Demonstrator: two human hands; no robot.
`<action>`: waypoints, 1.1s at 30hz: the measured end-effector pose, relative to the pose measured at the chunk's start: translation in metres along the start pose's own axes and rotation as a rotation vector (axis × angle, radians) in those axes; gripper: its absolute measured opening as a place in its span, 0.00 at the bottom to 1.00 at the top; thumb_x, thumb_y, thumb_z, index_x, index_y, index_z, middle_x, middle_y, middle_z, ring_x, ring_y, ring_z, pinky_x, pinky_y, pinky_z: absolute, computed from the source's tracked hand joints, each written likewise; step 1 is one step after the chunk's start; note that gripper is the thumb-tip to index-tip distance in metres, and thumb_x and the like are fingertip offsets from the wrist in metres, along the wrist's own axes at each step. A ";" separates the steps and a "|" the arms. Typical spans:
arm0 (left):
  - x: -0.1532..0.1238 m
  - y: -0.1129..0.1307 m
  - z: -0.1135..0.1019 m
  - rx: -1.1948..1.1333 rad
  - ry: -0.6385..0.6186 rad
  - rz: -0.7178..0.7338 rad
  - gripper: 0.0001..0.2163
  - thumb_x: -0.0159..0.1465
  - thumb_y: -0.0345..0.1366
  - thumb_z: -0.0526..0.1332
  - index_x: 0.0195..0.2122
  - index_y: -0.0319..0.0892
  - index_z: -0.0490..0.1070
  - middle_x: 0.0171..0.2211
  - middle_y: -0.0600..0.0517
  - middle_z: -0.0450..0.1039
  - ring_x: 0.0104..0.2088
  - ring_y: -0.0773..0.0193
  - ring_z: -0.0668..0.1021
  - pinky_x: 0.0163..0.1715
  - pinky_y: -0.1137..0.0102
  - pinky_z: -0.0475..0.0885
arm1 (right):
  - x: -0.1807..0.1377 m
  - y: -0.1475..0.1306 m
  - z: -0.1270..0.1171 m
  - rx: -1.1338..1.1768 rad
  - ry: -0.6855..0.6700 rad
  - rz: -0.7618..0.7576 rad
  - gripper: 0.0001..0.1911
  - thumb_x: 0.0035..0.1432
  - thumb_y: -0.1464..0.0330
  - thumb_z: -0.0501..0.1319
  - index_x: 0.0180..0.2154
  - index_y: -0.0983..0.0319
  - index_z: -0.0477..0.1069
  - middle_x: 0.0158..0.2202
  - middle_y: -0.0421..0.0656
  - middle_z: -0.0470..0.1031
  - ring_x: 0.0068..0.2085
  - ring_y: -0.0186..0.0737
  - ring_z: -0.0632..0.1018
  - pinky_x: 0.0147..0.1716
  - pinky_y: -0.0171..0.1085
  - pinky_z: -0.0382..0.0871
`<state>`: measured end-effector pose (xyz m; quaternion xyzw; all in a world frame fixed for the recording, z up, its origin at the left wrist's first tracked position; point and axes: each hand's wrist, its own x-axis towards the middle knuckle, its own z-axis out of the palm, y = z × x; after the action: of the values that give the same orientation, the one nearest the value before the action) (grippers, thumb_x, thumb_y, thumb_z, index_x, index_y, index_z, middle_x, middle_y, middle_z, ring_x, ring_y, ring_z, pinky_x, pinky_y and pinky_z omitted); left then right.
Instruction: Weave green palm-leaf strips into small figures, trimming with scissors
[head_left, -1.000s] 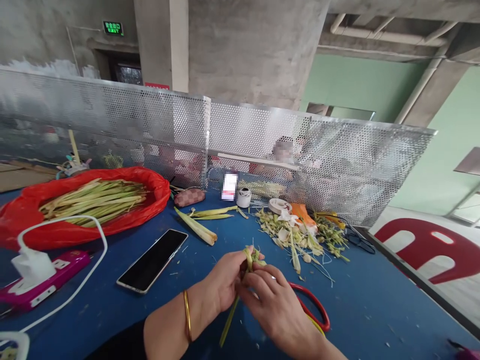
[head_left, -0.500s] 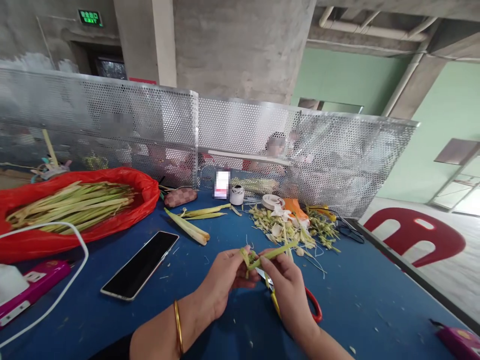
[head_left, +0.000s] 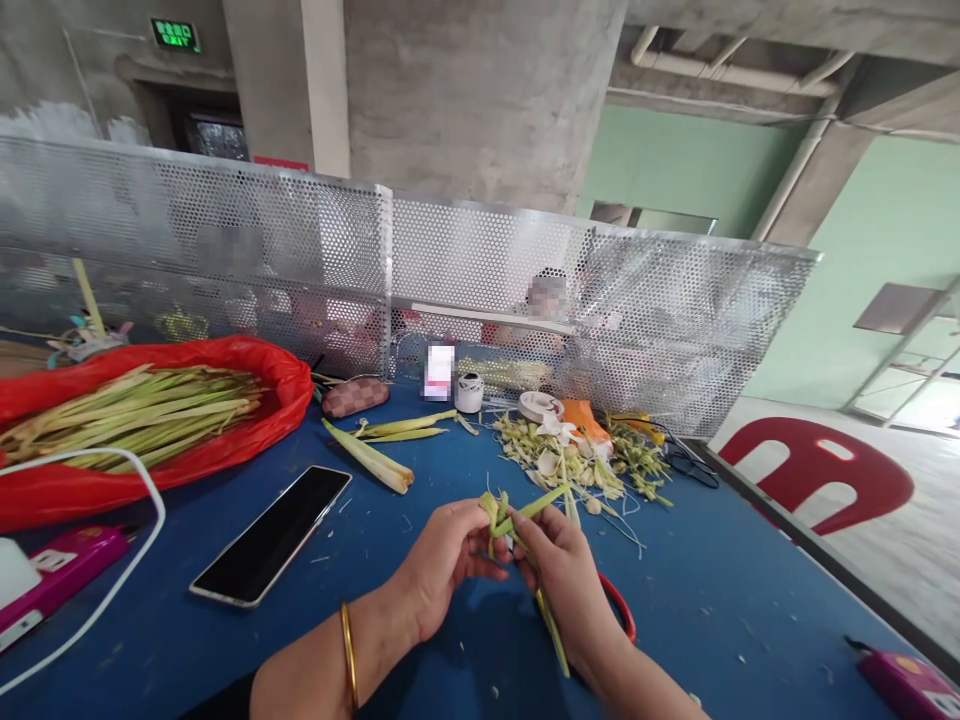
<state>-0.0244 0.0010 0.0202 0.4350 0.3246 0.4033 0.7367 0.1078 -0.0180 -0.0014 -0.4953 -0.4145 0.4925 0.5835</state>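
Between my two hands is a folded green leaf strip [head_left: 534, 506], with a small knotted bundle at its left end. My left hand [head_left: 450, 550], a gold bangle on its wrist, pinches the bundle between thumb and fingers. My right hand [head_left: 562, 570] grips the strip, whose one end points up to the right. A longer stem hangs below the right palm. Scissors [head_left: 619, 607] with a red and yellow handle lie on the table, mostly hidden under my right hand. Cut leaf scraps [head_left: 555, 460] are heaped beyond my hands.
A red plastic bag [head_left: 285, 375] of long leaves [head_left: 150, 405] lies at left. Near it are a black phone [head_left: 274, 535], a purple power strip [head_left: 75, 570] and a white cable. Loose leaves [head_left: 371, 457], a checked pouch [head_left: 356, 397] and tape [head_left: 540, 405] lie before the perforated metal screen [head_left: 480, 250].
My right hand has shifted slightly left, and a long stem now shows hanging beneath it. The strip's upper end has moved a little left. The whole view has shifted slightly.
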 end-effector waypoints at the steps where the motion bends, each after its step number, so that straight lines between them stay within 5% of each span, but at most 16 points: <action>1: 0.000 0.000 0.000 -0.019 -0.029 0.013 0.10 0.56 0.36 0.56 0.33 0.36 0.73 0.26 0.49 0.71 0.27 0.65 0.73 0.28 0.71 0.72 | 0.001 0.000 -0.001 0.004 0.005 -0.016 0.23 0.45 0.50 0.67 0.27 0.63 0.66 0.17 0.34 0.67 0.14 0.26 0.62 0.13 0.28 0.52; 7: -0.001 -0.003 0.003 0.149 0.025 0.039 0.11 0.54 0.37 0.64 0.34 0.35 0.73 0.25 0.51 0.71 0.28 0.66 0.73 0.29 0.72 0.71 | 0.000 -0.003 0.001 0.011 0.029 0.034 0.25 0.40 0.49 0.69 0.22 0.62 0.64 0.14 0.35 0.67 0.13 0.27 0.64 0.13 0.28 0.54; 12: 0.004 -0.006 -0.002 0.098 0.206 0.061 0.09 0.54 0.37 0.64 0.33 0.37 0.73 0.22 0.54 0.68 0.25 0.68 0.72 0.24 0.74 0.69 | -0.005 0.002 0.001 -0.031 -0.017 0.006 0.21 0.50 0.50 0.63 0.27 0.62 0.66 0.20 0.39 0.72 0.17 0.33 0.71 0.18 0.32 0.64; 17: 0.009 -0.003 -0.007 -0.003 0.277 0.022 0.07 0.50 0.33 0.63 0.31 0.38 0.72 0.20 0.55 0.67 0.22 0.69 0.69 0.20 0.76 0.66 | -0.010 -0.001 -0.008 -0.498 -0.158 -0.491 0.11 0.63 0.65 0.53 0.45 0.60 0.69 0.35 0.44 0.76 0.34 0.40 0.77 0.35 0.35 0.70; 21: 0.007 0.000 -0.002 0.041 0.260 0.004 0.08 0.48 0.33 0.63 0.30 0.37 0.73 0.19 0.55 0.66 0.21 0.70 0.68 0.18 0.77 0.65 | -0.010 -0.013 -0.016 -0.961 -0.191 -0.938 0.12 0.64 0.73 0.51 0.41 0.59 0.72 0.33 0.43 0.75 0.32 0.38 0.75 0.32 0.35 0.65; 25: 0.004 -0.001 0.001 0.214 0.144 -0.020 0.07 0.48 0.34 0.62 0.28 0.38 0.72 0.18 0.55 0.66 0.20 0.70 0.68 0.18 0.76 0.64 | -0.008 -0.023 -0.019 -1.057 -0.114 -1.178 0.12 0.62 0.75 0.53 0.35 0.58 0.74 0.34 0.44 0.76 0.35 0.40 0.75 0.39 0.39 0.63; 28: 0.001 -0.001 0.003 0.306 0.000 -0.024 0.04 0.48 0.34 0.60 0.24 0.39 0.70 0.17 0.56 0.64 0.19 0.69 0.68 0.17 0.75 0.64 | -0.005 -0.024 -0.018 -0.843 -0.121 -0.968 0.10 0.61 0.74 0.54 0.31 0.59 0.72 0.35 0.44 0.75 0.39 0.40 0.75 0.42 0.38 0.64; 33: -0.003 0.003 0.005 0.357 -0.054 -0.035 0.04 0.49 0.34 0.58 0.21 0.40 0.65 0.16 0.56 0.64 0.18 0.69 0.67 0.17 0.74 0.64 | 0.004 -0.018 -0.019 -0.519 -0.172 -0.357 0.09 0.58 0.67 0.57 0.26 0.61 0.66 0.23 0.37 0.67 0.26 0.34 0.67 0.26 0.32 0.62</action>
<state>-0.0223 -0.0024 0.0255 0.5640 0.3784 0.3145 0.6632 0.1300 -0.0176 0.0131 -0.5035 -0.6544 0.3003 0.4776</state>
